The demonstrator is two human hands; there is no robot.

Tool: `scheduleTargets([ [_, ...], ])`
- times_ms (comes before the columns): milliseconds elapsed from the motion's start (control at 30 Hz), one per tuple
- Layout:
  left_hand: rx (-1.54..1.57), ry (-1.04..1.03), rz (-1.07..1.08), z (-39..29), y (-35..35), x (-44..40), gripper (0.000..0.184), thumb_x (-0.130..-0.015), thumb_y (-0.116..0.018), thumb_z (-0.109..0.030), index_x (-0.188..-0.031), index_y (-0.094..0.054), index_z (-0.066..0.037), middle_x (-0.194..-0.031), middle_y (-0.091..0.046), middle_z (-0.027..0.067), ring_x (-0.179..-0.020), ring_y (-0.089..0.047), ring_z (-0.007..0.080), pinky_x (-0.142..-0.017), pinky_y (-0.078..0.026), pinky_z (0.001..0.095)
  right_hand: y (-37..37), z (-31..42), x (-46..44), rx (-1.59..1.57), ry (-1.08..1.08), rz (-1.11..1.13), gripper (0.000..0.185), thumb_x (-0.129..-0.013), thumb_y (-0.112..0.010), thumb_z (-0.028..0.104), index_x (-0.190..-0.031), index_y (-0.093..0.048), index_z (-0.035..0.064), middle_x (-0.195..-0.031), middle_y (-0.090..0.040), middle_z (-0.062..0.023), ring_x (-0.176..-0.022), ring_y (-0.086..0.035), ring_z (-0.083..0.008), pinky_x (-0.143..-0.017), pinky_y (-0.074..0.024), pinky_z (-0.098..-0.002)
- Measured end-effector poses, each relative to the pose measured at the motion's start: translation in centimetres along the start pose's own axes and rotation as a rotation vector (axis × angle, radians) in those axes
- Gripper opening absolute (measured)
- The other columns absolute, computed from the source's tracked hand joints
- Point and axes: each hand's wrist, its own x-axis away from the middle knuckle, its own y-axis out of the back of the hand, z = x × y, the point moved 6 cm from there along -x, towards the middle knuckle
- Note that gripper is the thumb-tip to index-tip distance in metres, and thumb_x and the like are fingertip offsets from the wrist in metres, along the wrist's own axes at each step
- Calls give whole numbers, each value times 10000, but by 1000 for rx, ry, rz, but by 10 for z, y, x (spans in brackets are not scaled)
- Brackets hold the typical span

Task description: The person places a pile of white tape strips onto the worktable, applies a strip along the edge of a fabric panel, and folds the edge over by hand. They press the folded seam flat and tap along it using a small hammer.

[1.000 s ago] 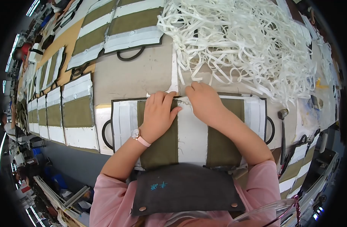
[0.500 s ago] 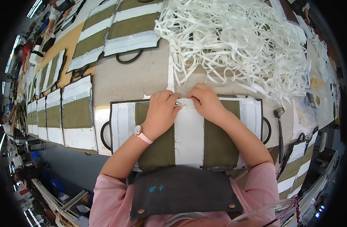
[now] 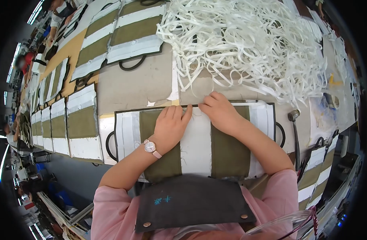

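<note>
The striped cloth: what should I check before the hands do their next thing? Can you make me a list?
1. Striped cloth flat: ok, the part we see looks flat.
2. Both hands at its far edge: ok, left hand and right hand are there.
3. Good grip: cannot tell, the fingers hide it.
4. No loose threads: not ok, some show on the middle white stripe.
5. Hammer off the cloth: ok, it lies beside it.
</note>
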Motion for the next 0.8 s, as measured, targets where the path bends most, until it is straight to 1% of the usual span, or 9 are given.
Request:
scheduleTargets([
  [100, 12, -29, -72, 3, -2, 6, 336, -842, -662, -99, -1157, -642, 19, -947, -591, 92, -884, -588, 248, -807, -502, 368, 3, -1, 2, 44, 5, 77, 204, -753, -616, -36, -947, -657, 11, -957, -577, -102, -948, -541, -301, -855, -473, -390],
  [200, 46, 5, -42, 3, -3, 6, 351, -842, -670, -115, -1164, -631, 17, -1007, -604, 107, -937, -589, 261, -841, -496, 386, 7, -15, 9, -129, -106, -42, 112, -750, -601, -9, -850, -632, 30, -930, -559, -99, -928, -534, -295, -862, -469, -396],
  [300, 58, 128, 53, -6, -5, -2, 376, -825, -693, -120, -1169, -620, 14, -1084, -604, 121, -994, -587, 279, -882, -484, 402, 7, -12, 7, -140, -119, -65, 142, -736, -601, -38, -858, -633, 27, -935, -554, -110, -929, -533, -310, -862, -468, -399],
  [400, 283, 60, -60, -18, -7, -19, 395, -807, -713, -120, -1167, -614, 9, -1101, -593, 123, -1017, -584, 292, -908, -474, 407, 9, -9, 5, -87, -97, -31, 130, -760, -606, -49, -864, -633, 25, -920, -564, -121, -921, -543, -325, -858, -464, -410],
  [433, 307, 5, -104, -25, -12, -17, 423, -797, -726, -110, -1195, -619, -15, -1112, -581, 116, -1016, -583, 300, -900, -475, 404, 12, -16, 6, -169, -168, -78, 115, -774, -608, -39, -866, -633, 25, -912, -569, -124, -918, -547, -330, -857, -462, -417],
  [500, 377, 53, -110, -27, -15, -16, 433, -797, -728, -106, -1211, -625, -32, -1121, -580, 113, -1019, -582, 299, -901, -475, 402, 13, -33, 11, -335, -312, -167, 85, -801, -611, -20, -870, -632, 26, -895, -578, -130, -913, -556, -340, -854, -458, -430],
  [600, 413, 85, -91, -26, -18, -16, 474, -803, -725, -92, -1267, -628, -61, -1124, -568, 106, -1023, -570, 283, -901, -468, 398, 14, -35, 10, -277, -243, -115, 55, -832, -623, -17, -874, -614, 16, -879, -592, -133, -910, -566, -341, -830, -461, -433],
  [700, 387, 65, -78, -25, -17, -20, 496, -807, -719, -84, -1293, -622, -64, -1113, -559, 108, -1026, -560, 275, -908, -457, 401, 6, -37, 6, -235, -265, -70, 54, -834, -624, -12, -870, -615, 28, -852, -590, -128, -890, -569, -348, -828, -454, -432],
  [800, 391, 53, -71, -24, -19, -19, 498, -814, -711, -84, -1303, -618, -66, -1104, -554, 113, -1029, -553, 276, -914, -449, 405, 1, -34, 8, -171, -285, -179, 56, -824, -615, 0, -855, -598, 44, -891, -584, -122, -917, -555, -341, -827, -437, -455],
])
